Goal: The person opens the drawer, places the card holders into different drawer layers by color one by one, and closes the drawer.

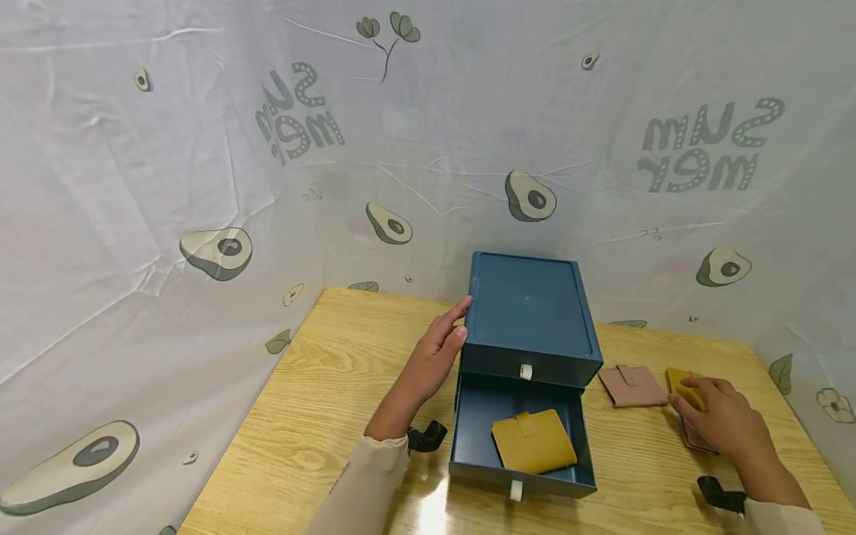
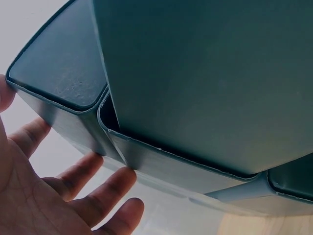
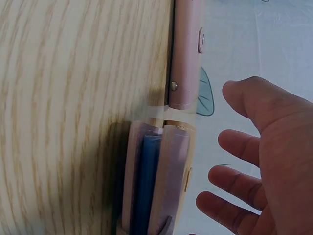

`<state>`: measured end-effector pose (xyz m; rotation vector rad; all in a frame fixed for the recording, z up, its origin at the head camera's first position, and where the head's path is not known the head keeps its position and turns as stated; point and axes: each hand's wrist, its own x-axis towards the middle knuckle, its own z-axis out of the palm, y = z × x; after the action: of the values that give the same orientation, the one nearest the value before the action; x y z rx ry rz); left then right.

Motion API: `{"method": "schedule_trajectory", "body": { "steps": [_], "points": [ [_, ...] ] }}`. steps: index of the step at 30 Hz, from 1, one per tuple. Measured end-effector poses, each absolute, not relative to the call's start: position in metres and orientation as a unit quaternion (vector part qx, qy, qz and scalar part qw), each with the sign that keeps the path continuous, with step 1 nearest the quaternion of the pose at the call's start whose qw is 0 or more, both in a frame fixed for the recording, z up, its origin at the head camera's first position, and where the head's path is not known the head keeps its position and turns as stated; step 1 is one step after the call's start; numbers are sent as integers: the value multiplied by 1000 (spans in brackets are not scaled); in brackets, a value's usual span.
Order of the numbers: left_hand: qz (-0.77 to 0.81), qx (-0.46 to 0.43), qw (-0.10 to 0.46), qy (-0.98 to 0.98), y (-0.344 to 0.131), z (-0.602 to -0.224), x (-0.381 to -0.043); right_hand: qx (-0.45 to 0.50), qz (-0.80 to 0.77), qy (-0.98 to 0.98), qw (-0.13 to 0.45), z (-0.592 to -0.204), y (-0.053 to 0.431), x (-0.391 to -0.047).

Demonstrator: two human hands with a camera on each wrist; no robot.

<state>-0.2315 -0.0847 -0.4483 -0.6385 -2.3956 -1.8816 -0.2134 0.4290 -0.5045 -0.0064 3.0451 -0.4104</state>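
A blue two-drawer box stands on the table, its lower drawer pulled out. Inside that drawer lies a yellow wallet with a strap. My left hand touches the box's left side with spread fingers. Over on the right, my right hand hovers above another yellow wallet, which lies on a pinkish one. In the right wrist view the fingers are apart from this stack, where something blue shows between pink layers. A pink wallet lies between box and stack.
The wooden table ends against a pale curtain printed with avocados, which hangs behind and along both sides. White pull tabs stick out from the drawer fronts.
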Motion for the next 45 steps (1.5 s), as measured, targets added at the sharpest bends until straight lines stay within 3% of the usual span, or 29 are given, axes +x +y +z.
{"method": "schedule_trajectory", "body": {
  "steps": [24, 45],
  "points": [
    [-602, -207, 20, -771, -84, -448, -232, 5, -142, 990, 22, -514, 433, -213],
    [-602, -213, 18, -769, -85, -449, -232, 32, -131, 990, 51, -514, 434, -220]
  ]
}}
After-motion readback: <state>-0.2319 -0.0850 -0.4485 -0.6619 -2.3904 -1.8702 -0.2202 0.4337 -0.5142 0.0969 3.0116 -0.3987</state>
